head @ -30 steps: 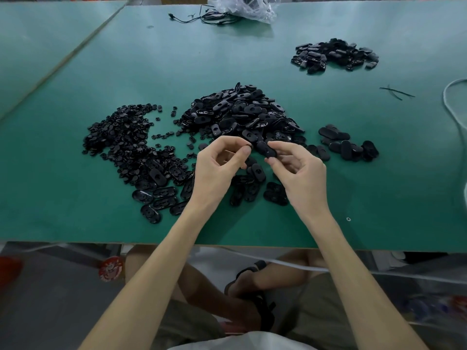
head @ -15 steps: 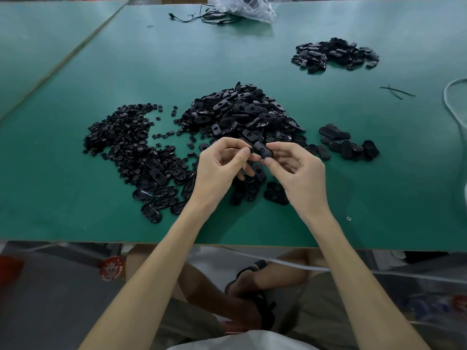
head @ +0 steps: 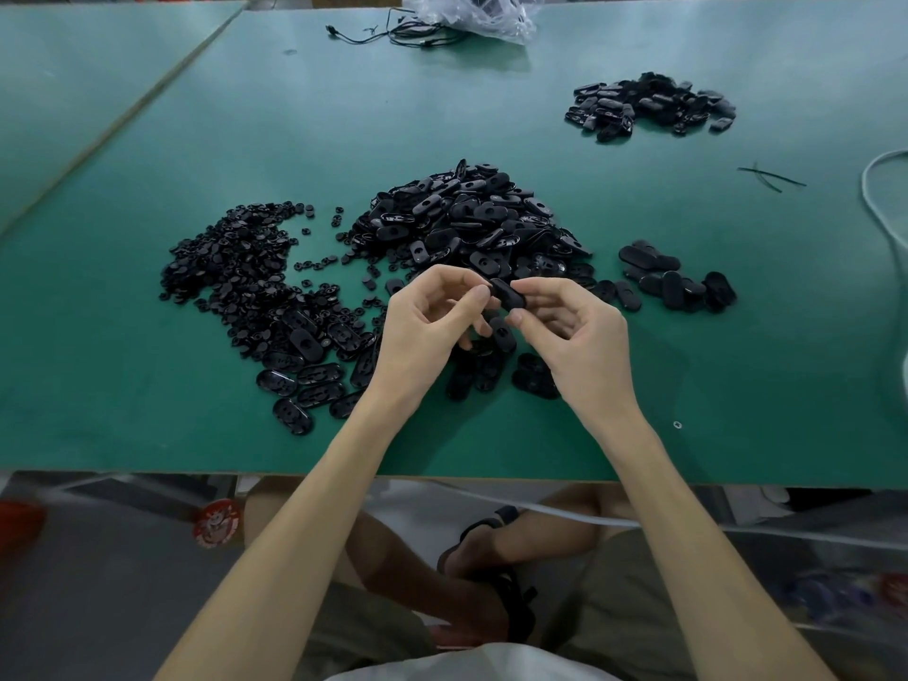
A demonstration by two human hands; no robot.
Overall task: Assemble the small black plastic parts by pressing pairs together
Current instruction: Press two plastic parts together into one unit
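Left hand (head: pixel 432 331), fingers curled, has closed in and now pinches the oval part (head: pixel 508 296), held above the table (head: pixel 147 410), at its 9 o'clock end; right hand (head: pixel 575 346) pinches the 3 o'clock end. Probably the pressing begins.

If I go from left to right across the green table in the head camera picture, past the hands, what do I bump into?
Pile of small black bits → left hand → black part pinched between both hands → right hand → little group of oval parts → white cable.
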